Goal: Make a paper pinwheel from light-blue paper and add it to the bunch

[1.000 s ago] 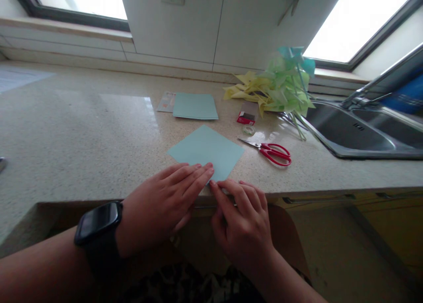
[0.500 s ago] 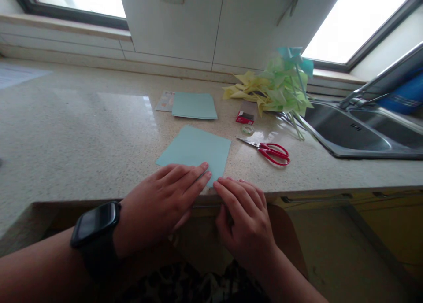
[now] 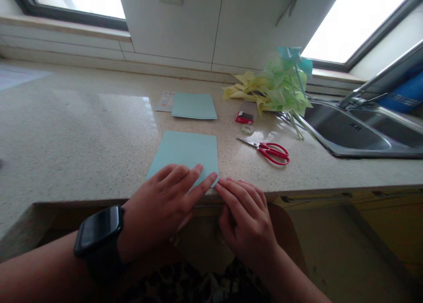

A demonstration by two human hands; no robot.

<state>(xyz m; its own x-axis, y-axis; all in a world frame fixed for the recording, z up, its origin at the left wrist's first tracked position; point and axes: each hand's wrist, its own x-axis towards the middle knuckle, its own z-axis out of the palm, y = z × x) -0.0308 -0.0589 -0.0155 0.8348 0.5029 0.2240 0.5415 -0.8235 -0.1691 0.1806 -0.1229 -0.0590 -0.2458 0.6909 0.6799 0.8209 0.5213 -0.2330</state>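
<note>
A square sheet of light blue paper (image 3: 190, 149) lies at the counter's front edge. My left hand (image 3: 172, 193), with a black smartwatch (image 3: 101, 228) on its wrist, rests over the sheet's near part, fingers spread flat and the index finger reaching toward the near right corner. At that corner, the fingertips of my right hand (image 3: 244, 210) touch the paper. Its fingers are stretched out side by side, with the thumb apart below them. Red-handled scissors (image 3: 264, 151) lie to the right of the sheet. Behind it is a stack of similar blue sheets (image 3: 194, 105).
A roll of clear tape (image 3: 247, 129) and a small red box (image 3: 245, 117) sit behind the scissors. Yellow, green and blue paper pinwheels (image 3: 274, 87) lie near the steel sink (image 3: 346, 129). A patterned packet (image 3: 164, 101) shows beside the stack.
The blue sheet has turned anticlockwise and shifted left, so its far edge now runs nearly level. My left index finger has moved right, toward the near corner. My right hand has barely moved.
</note>
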